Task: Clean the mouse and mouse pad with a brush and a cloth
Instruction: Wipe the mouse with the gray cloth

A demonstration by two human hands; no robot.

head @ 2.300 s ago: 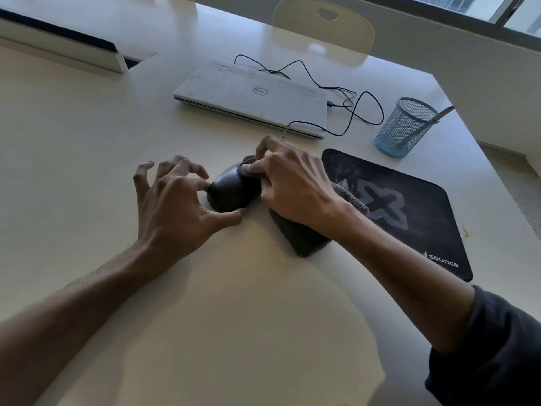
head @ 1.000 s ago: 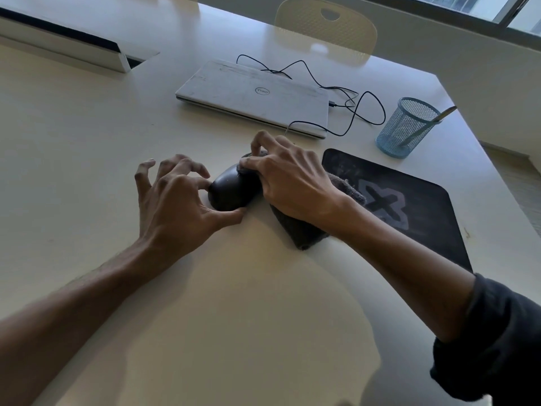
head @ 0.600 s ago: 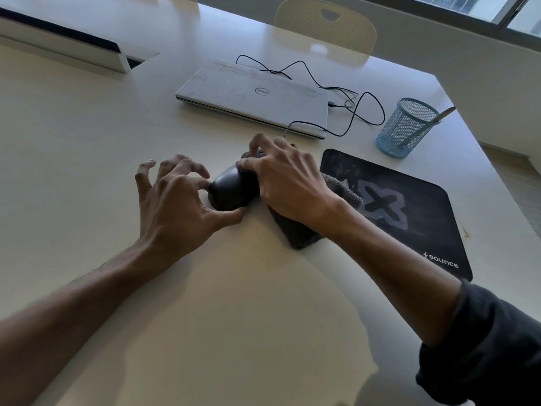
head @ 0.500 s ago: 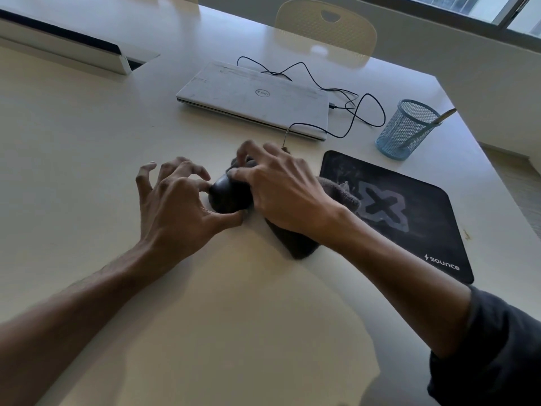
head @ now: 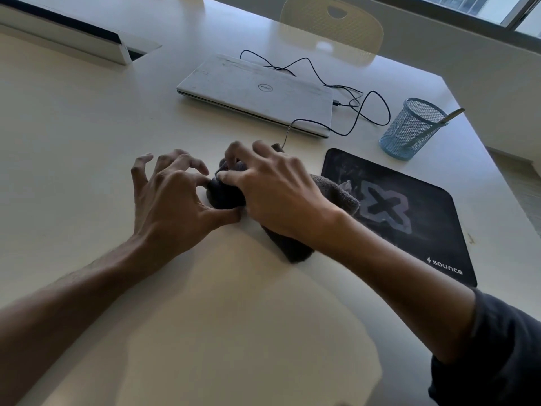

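Wiping with the dark grey cloth (head: 333, 197), the right hand (head: 275, 194) is clutching it over the black mouse (head: 224, 196), which is sitting on the table (head: 87, 142) just left of the mouse pad (head: 409, 212). The left hand (head: 172, 200) is bracing the mouse with thumb and fingertip, other fingers spread. Rubbing harder is risking the mouse slipping free, or its cable (head: 360, 112) tugging the laptop (head: 257, 92). Compared with two seconds ago, the cloth is covering more of the mouse, nearer the left hand.

Pale table (head: 87, 136), laptop (head: 257, 93), mouse pad (head: 409, 212), mesh cup (head: 409, 130)
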